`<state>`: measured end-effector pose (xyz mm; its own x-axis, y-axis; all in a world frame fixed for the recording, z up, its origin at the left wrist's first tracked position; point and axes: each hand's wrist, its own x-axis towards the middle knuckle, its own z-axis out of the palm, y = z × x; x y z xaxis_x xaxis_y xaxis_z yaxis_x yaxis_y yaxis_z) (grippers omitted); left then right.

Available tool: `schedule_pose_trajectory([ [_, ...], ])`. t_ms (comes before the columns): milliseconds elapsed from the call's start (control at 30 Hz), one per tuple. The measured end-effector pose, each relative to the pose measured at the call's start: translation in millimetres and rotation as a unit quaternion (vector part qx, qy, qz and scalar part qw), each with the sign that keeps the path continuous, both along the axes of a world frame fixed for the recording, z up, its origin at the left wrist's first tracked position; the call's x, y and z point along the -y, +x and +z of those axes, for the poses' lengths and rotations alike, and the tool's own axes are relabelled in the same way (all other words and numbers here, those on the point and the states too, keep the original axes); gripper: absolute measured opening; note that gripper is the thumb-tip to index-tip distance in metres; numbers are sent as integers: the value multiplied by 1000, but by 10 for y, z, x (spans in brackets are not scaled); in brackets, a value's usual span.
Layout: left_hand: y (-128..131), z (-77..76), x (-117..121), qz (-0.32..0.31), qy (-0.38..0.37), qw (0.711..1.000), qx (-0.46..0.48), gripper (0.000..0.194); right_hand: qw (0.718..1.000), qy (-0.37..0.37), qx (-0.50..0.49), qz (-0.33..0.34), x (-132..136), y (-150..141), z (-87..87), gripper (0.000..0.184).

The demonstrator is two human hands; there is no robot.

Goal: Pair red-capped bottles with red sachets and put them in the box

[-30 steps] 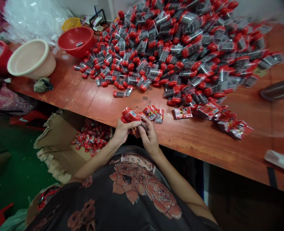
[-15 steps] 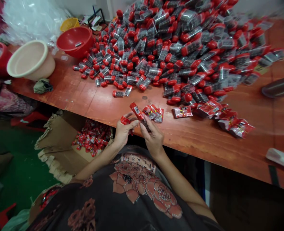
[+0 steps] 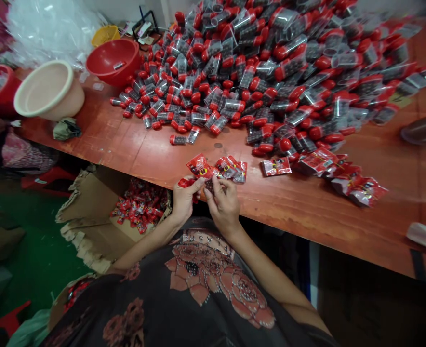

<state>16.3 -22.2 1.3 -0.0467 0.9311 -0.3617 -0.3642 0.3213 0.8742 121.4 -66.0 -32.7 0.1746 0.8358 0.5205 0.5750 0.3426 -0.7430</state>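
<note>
Just over the table's front edge, a small red printed packet (image 3: 198, 165) is held upright between my hands, its dark-filled lower part partly covered by fingers. My right hand (image 3: 224, 205) pinches the packet's lower right side. My left hand (image 3: 183, 202) is closed, with its thumb at the packet's lower left. Another piece of red wrapping (image 3: 185, 182) shows in its fingers, and its shape is mostly hidden. Just behind my right hand, several similar packets (image 3: 231, 166) lie overlapping on the table (image 3: 155, 161).
A large heap of clear tubes with red caps (image 3: 234, 86) covers the back. Stacked red packets (image 3: 276, 166) and more packets (image 3: 357, 183) lie to the right. Below left is a torn cardboard box (image 3: 85, 221) containing red packets. A white basin (image 3: 46, 96) and red bowl (image 3: 108, 60) stand left.
The packet in my hands has turned from its narrow barcoded side to its wide printed face. My right hand's fingers have shifted and curled around its lower part.
</note>
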Motion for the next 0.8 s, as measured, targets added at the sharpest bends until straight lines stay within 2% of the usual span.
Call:
schedule_pose_trajectory([
  [133, 78, -59, 56, 23, 1, 998, 55, 30, 992, -13, -123, 6, 5, -54, 30, 60],
  [333, 8, -10, 21, 4, 5, 999, 42, 29, 964, -128, -221, 72, -19, 29, 94, 46],
  [400, -18, 5, 13, -3, -14, 1000, 21, 30, 942, -162, -281, 87, -18, 29, 91, 46],
  [533, -35, 9, 30, -37, -49, 998, -26, 31, 885, -200, -416, 58, -27, -22, 93, 38],
  [600, -40, 10, 30, -58, -50, 996, -36, 31, 871, -208, -441, 47, -40, -34, 96, 33],
  [667, -53, 21, 8, -71, -47, 996, -31, 31, 871, -210, -442, 47, -52, -26, 90, 32],
  [800, -103, 72, -93, -48, -21, 998, -26, 31, 900, -198, -385, 48, -53, 14, 57, 31],
])
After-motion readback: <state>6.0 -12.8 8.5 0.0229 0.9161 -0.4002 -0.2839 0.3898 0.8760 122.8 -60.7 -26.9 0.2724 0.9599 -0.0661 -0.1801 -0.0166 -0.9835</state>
